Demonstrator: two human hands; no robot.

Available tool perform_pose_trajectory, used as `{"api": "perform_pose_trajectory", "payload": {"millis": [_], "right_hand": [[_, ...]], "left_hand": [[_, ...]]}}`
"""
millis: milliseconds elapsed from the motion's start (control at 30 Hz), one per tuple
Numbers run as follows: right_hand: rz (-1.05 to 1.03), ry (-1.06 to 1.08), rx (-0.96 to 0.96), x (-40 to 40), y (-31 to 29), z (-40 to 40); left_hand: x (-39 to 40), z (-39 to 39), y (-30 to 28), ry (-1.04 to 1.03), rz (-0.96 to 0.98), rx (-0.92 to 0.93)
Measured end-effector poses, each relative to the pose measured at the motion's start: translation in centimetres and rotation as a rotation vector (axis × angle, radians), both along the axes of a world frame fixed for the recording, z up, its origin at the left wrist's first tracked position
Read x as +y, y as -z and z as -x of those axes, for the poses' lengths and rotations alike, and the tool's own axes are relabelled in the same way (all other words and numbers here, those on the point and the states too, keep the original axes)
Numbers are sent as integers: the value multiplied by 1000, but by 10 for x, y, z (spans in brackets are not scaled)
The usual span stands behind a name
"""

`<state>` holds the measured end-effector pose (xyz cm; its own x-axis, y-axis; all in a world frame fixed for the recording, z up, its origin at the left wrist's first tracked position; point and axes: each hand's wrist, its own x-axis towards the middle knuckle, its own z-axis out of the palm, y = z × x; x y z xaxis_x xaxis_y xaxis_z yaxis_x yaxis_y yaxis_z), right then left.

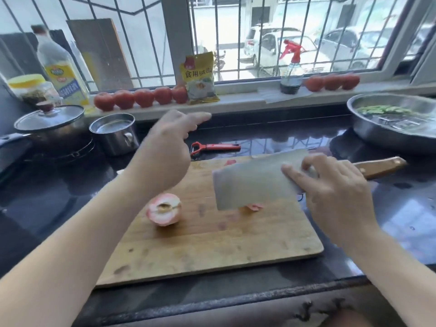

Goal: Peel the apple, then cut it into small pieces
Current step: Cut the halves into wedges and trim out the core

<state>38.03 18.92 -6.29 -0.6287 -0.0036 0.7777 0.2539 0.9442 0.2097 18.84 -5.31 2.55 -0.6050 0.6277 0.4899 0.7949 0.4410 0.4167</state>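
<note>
Half a peeled apple [164,210] lies cut face up on the wooden cutting board [212,251], its core showing. A small pinkish apple piece [253,207] sits to its right, partly hidden under the cleaver [250,182]. My right hand [335,185] grips the cleaver where blade meets wooden handle, with the index finger along the flat blade, which hangs tilted just above the board. My left hand [169,138] hovers above the board's far left corner, its fingers extended and holding nothing. A red peeler [214,147] lies on the dark counter behind the board.
A lidded pan [49,123] and a small steel pot [113,133] stand at the back left. A wide steel basin [396,135] with greens in water sits at the back right. Tomatoes [141,97], an oil bottle [61,67], a yellow packet [200,79] and a spray bottle [291,74] line the windowsill.
</note>
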Motion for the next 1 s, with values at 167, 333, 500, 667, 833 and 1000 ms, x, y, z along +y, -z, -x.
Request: {"api": "perform_pose_trajectory", "payload": {"millis": [167, 333, 500, 667, 833, 1000], "right_hand": [[69, 57, -14, -9, 38, -2], [138, 178, 34, -3, 35, -11], [218, 239, 60, 5, 32, -30], [333, 304, 46, 6, 30, -43], [393, 304, 59, 3, 19, -41], [442, 259, 65, -4, 6, -23]], "left_hand": [[9, -21, 32, 144, 818, 228], [31, -9, 56, 175, 884, 201], [68, 10, 53, 161, 955, 67], [89, 18, 44, 221, 620, -348], [83, 24, 46, 144, 624, -182], [41, 21, 30, 117, 393, -194]]}}
